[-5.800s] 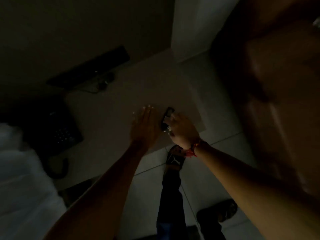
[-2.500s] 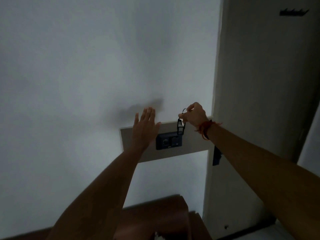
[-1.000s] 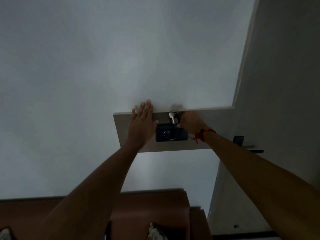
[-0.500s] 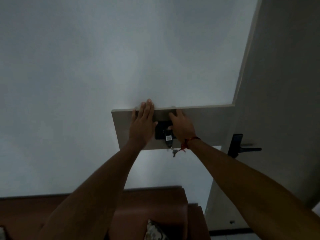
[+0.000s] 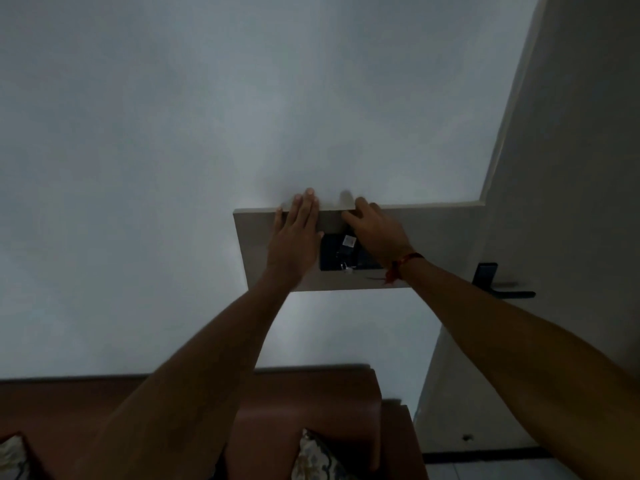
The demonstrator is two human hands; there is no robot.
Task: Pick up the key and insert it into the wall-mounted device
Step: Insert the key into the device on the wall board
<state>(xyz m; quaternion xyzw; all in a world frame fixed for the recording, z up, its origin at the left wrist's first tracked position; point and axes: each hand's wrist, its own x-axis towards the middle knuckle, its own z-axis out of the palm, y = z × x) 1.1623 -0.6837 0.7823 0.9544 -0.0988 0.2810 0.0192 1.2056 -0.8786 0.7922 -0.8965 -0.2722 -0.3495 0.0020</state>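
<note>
with the key (image 5: 347,252) apparently seated in the black wall-mounted device (image 5: 332,252), its ring hanging at the device's lower edge, press it home squarely using the right hand (image 5: 377,233), whose fingers lie spread over the device's right part, while the left hand (image 5: 294,237) rests flat and open just left of the device.

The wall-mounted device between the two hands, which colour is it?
Black, with a small white sticker near its top; the wall-mounted device shows only in the head view.
</note>
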